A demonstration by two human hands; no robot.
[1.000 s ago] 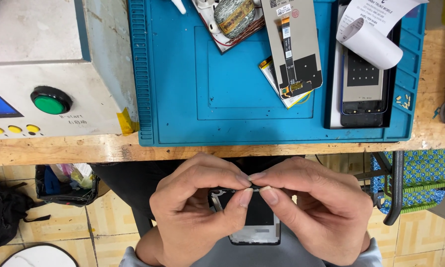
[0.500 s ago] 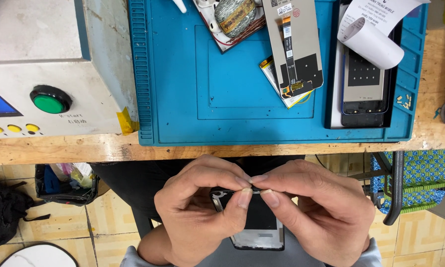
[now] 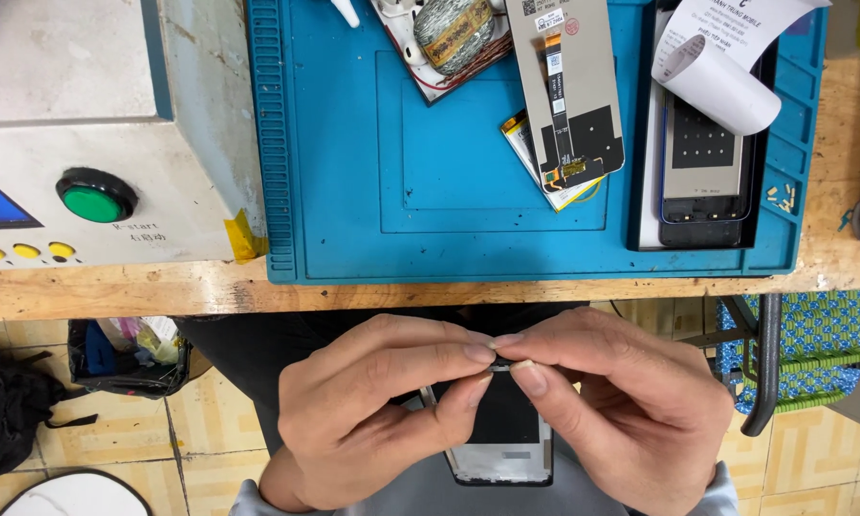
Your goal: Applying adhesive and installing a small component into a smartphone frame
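small part [image 3: 500, 364] pinched between both fingertips [image 3: 478, 353]

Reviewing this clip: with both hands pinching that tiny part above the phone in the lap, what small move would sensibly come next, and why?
Probably lower the small dark part toward the phone. The left hand and right hand pinch it together between fingertips, just above the phone's upper edge. The phone rests on the lap below the workbench. The part is too small to identify, so this is only a guess.
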